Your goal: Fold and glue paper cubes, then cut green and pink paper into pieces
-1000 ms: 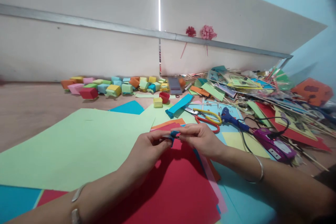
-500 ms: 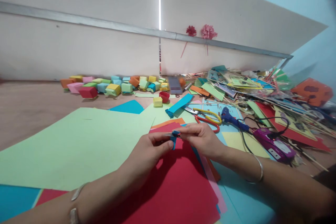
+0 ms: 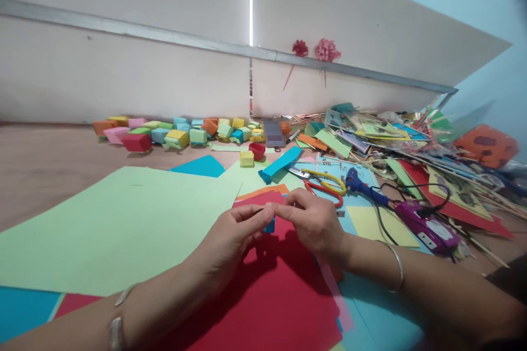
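From my end, I am watching the left hand pinching a small blue paper piece, its thumb and fingertips closing on it. The right hand is meeting it from the right, its index finger reaching to the left thumb tip while the other fingers are curling; whether they are gripping anything, I cannot tell. (A grey end is poking out beyond that hand, and I am not managing to identify it.) The blue piece is showing just below the left fingertips, over the red sheet in the near middle.

I am judging crushing as the main risk: two sets of fingertips are crowding one tiny piece, so uneven pressure could be creasing it askew, or a loosening thumb could be letting it drop. Just beyond the right hand, scissors are lying where a wide sweep of the knuckles could be knocking them. Farther right, a blue glue gun is lying with its black cable looping near the purple power strip; I am worrying that the right forearm could be snagging that loop and dragging the gun.
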Demonstrator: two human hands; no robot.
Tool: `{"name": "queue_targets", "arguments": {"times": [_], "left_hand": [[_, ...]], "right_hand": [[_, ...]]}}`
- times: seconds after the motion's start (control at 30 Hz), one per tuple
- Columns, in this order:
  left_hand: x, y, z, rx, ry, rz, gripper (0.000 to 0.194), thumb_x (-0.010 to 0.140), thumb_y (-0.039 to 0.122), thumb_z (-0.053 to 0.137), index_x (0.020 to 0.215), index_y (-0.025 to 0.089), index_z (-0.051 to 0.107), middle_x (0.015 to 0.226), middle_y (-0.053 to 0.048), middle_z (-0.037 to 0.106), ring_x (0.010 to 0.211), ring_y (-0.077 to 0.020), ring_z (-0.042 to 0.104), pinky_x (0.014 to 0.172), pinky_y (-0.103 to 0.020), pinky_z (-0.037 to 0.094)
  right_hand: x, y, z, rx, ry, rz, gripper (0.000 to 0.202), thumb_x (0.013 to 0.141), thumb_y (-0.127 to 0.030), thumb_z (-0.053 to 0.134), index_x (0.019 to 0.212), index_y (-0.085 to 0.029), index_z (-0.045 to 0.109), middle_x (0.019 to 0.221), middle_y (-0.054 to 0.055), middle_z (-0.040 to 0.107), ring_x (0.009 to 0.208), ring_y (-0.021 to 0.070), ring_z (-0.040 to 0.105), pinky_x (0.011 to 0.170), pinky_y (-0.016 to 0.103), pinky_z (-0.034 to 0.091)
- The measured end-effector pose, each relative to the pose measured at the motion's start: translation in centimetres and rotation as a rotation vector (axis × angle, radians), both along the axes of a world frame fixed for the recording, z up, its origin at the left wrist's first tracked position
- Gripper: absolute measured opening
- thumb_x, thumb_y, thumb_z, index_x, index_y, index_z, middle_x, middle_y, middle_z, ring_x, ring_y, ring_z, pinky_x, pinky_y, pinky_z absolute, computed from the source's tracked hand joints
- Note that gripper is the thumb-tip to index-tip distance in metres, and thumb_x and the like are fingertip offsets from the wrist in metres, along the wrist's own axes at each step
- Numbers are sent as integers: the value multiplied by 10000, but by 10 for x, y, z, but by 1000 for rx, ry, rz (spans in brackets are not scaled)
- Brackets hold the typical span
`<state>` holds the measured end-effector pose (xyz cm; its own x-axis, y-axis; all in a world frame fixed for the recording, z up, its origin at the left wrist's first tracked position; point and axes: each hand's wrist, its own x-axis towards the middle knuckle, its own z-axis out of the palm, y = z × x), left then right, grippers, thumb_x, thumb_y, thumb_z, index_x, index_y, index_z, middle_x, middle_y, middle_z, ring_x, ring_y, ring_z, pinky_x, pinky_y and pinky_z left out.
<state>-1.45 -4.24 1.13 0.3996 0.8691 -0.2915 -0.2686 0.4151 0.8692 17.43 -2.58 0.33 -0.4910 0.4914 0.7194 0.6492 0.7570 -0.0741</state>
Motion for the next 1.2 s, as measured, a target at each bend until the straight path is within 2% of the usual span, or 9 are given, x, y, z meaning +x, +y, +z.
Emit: {"name": "queue_targets", "arguments": {"times": [0.1, 0.27, 0.4, 0.53, 0.6, 0.7, 0.9, 1.07, 1.2], "left_hand": [[-1, 2, -1, 95, 129, 55, 421, 646, 477, 840, 902, 154, 750, 717, -44, 675, 604, -145, 590, 564, -271, 458], [-2, 6, 0, 229, 329, 126, 348, 611, 430, 817, 781, 135, 743, 627, -18, 641, 535, -104, 498, 506, -244, 400], [-1, 6, 1, 303, 463, 98, 371, 645, 447, 752, 839, 132, 723, 716, -68, 705, 549, -138, 559, 509, -276, 436], [1, 5, 2, 416, 528, 171, 305, 630, 412, 724, 771, 192, 569, 647, 14, 632, 530, -130, 565, 478, -254, 445], [2, 4, 2, 455, 525, 218, 315, 619, 378, 712, 775, 220, 489, 611, 62, 576, 500, -118, 546, 450, -240, 437], [3, 3, 1, 482, 508, 203, 324, 630, 378, 695, 819, 226, 480, 635, 65, 577, 511, -123, 552, 467, -256, 459], [6, 1, 7, 385, 443, 10, 311, 576, 315, 697, 848, 175, 642, 786, -24, 697, 667, -164, 618, 617, -304, 523], [7, -2, 12, 280, 499, -86, 370, 642, 448, 673, 860, 153, 719, 635, -7, 665, 538, -134, 542, 486, -260, 442], [7, -3, 9, 276, 529, -65, 344, 673, 497, 627, 640, 157, 670, 527, 3, 589, 481, -107, 468, 433, -231, 366]], "right_hand": [[-1, -1, 0, -2, 38, 15, 373, 1031, -206, 386, 1131, -232, 745, 740, 18, 543, 624, 102, 474, 528, 205, 360], [0, 2, 3, -227, 60, 111, 333, 1014, -191, 408, 1149, -233, 710, 784, 20, 585, 672, 119, 538, 590, 225, 416], [-7, -1, 10, -507, 55, 86, 138, 969, -222, 498, 987, -188, 630, 849, 31, 653, 749, 145, 572, 668, 255, 430], [-12, -5, 14, -669, 147, 45, 101, 925, -218, 529, 830, -192, 553, 751, -2, 605, 661, 124, 511, 617, 236, 370], [-12, -5, 15, -676, 182, 94, 139, 927, -214, 505, 798, -193, 551, 737, -4, 598, 660, 119, 505, 626, 235, 371], [-10, -6, 15, -616, 188, 148, 142, 912, -203, 501, 783, -190, 559, 728, -3, 597, 655, 116, 500, 626, 233, 369], [-6, -6, 17, -621, 287, 114, 132, 845, -166, 543, 716, -183, 560, 629, -34, 565, 567, 92, 463, 556, 217, 332], [-8, -4, 17, -623, 322, 78, 155, 833, -172, 535, 679, -184, 546, 592, -44, 540, 546, 87, 454, 554, 217, 333], [-13, -6, 14, -629, 351, 48, 167, 819, -183, 539, 653, -187, 527, 580, -43, 538, 534, 85, 444, 539, 216, 323]]}}
